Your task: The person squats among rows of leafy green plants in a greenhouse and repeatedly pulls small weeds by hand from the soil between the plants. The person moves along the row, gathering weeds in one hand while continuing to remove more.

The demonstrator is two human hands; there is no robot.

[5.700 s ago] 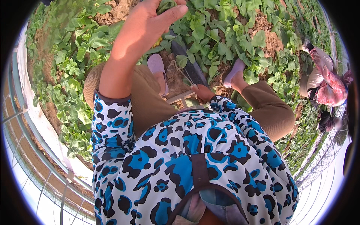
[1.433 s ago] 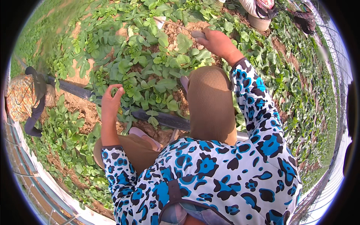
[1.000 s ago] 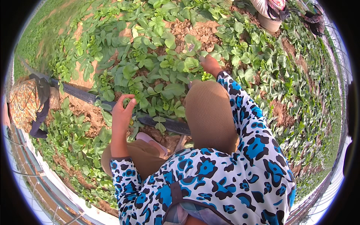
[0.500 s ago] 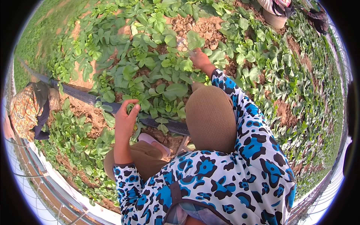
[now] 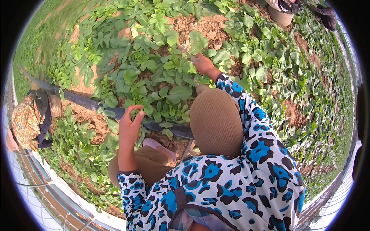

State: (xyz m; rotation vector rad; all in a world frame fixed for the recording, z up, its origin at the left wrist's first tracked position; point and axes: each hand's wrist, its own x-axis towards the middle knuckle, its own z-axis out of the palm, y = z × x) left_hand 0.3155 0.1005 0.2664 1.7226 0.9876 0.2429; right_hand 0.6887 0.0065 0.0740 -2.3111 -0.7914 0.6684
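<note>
My right hand point(image 5: 203, 64) reaches out low among the leafy green plants point(image 5: 179, 94). Its fingers are closed on a thin, pale tool point(image 5: 182, 49), partly hidden by leaves; its exact kind is unclear. A broad leaf point(image 5: 198, 42) stands just beyond that hand. Nearer to me on the left, my left hand point(image 5: 130, 122) is raised over the plants with curled fingers. A few small green leaves point(image 5: 135, 113) show between its thumb and fingers.
A black hose or pipe point(image 5: 83, 99) runs through the plants, passing in front of my shoe point(image 5: 156, 146). Another person point(image 5: 31, 119) bends down at the far left. At the upper right, a second person is partly visible beside a pale bucket point(image 5: 279, 16). Bare soil point(image 5: 202, 29) shows beyond my right hand.
My right hand has drawn slightly nearer and to the left, with the pale tool shifting down-left among the leaves. My left hand has lowered a little, its fingers still curled around green leaves.
</note>
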